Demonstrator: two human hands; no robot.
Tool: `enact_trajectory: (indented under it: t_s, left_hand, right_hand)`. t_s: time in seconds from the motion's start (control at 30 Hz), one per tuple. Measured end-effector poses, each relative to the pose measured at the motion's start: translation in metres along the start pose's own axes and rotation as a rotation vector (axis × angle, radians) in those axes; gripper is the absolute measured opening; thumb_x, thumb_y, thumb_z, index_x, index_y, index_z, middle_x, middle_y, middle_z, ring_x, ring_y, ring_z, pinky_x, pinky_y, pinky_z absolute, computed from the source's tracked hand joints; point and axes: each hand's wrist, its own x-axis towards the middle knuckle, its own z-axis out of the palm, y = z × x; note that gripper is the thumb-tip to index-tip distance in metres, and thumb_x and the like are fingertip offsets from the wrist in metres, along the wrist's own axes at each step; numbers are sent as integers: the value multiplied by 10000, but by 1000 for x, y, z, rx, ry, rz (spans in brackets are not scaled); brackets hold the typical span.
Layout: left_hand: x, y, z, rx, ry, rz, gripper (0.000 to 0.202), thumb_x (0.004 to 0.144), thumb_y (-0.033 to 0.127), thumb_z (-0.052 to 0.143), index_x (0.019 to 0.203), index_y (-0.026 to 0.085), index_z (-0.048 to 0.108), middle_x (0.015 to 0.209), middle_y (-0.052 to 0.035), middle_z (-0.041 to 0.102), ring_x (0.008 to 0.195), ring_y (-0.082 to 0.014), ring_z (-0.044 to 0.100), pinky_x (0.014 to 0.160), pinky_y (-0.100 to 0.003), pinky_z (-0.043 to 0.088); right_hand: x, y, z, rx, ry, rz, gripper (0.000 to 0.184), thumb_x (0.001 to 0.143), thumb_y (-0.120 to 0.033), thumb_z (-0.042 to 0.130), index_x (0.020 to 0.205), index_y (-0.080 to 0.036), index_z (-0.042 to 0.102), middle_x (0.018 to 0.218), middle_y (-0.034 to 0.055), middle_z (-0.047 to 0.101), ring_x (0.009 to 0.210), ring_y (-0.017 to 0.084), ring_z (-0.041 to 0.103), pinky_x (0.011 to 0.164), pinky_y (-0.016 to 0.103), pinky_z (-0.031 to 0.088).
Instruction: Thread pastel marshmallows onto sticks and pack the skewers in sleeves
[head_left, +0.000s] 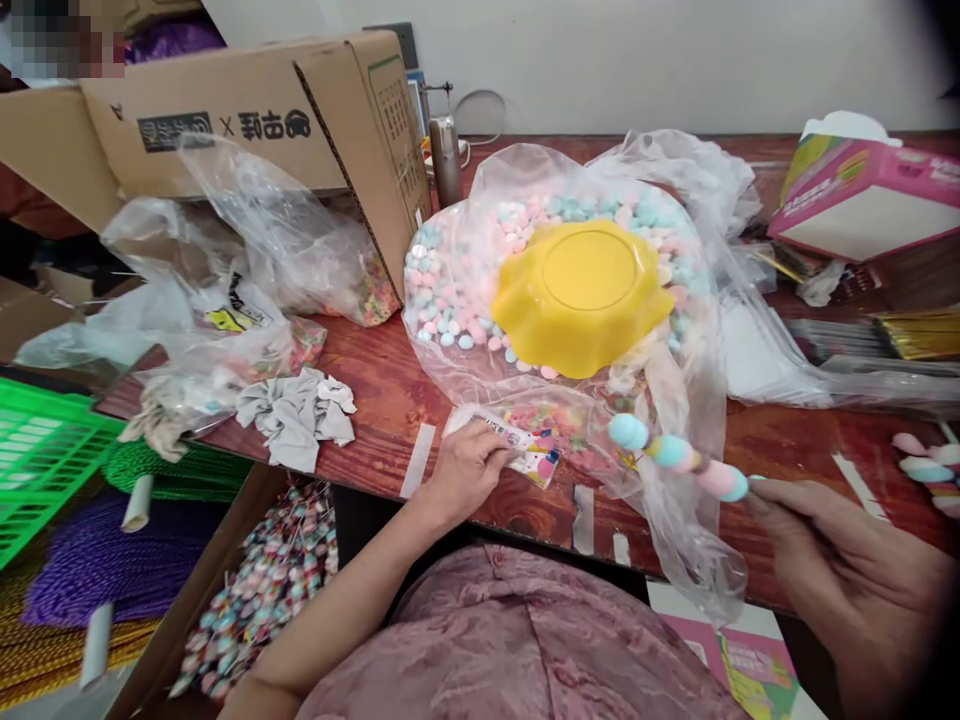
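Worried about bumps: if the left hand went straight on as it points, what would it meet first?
Past the packet it touches, the left hand would probably meet the clear bag first, with the yellow bowl beyond; depth is hard to judge.

Printed cardboard box (255, 110) — crumpled grey cloth (289, 415) nearer — green basket (45, 455) at left.

Place: a small handwork workshop, as I read it remotely.
Counter (367, 355): worn red-brown wood, taped in spots.
Pastel pieces (574, 206): I see them in bulk in a clear bag (517, 165), one o'clock.
Cardboard box (225, 105): large, printed, ten o'clock.
Purple strands (127, 560): bundled, eight o'clock.
Skewered pieces (262, 580): heaped between seven and eight.
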Motion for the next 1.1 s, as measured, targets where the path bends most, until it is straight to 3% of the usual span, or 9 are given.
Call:
enact_trajectory:
  t_s: [0.1,0.27,0.47,0.7,0.87,1.1]
  left_hand:
    - [-6,-4,-2,45,-119,36,175,933,178,596,829,174,736,823,-54,689,768,-156,622,712,-277,475]
    - [-8,-9,-4,-15,-126,29,168,937,184,598,844,160,737,797,-44,684,734,-144,621,686,-258,464]
    - [-4,-9,1,-126,-64,-21,123,860,161,695,738,164,711,688,1,638,643,-114,568,628,-231,421]
    - [0,-10,0,-247,-45,-138,82,778,144,781,719,157,725,662,17,655,597,-93,555,592,-210,407]
    - [-1,-12,-1,-199,-71,-51,62,818,160,753,759,148,735,685,-6,667,626,-109,585,609,-223,429]
    - [-8,-13,6,1,-132,245,191,939,225,605,805,159,724,760,-52,678,719,-151,605,678,-268,473]
  right_hand:
    - [15,-13,8,49,-25,-200,107,913,-171,607,953,-223,692,770,21,718,629,150,685,618,242,520]
    - [26,-12,24,4,-44,-355,67,893,-123,642,914,-176,676,745,46,718,613,133,687,593,214,508]
    - [30,-13,32,40,-76,-396,84,882,-115,646,914,-179,689,768,40,724,651,143,698,619,227,516]
    - [19,-18,26,39,23,-286,77,899,-161,645,933,-211,692,793,22,737,674,158,714,643,237,542]
    - [14,-16,31,52,-66,-415,119,902,-115,601,934,-195,682,771,15,711,649,136,670,618,247,495]
    - [27,-24,26,-76,-209,-590,181,912,-76,515,974,-159,664,793,34,691,663,147,613,628,294,435]
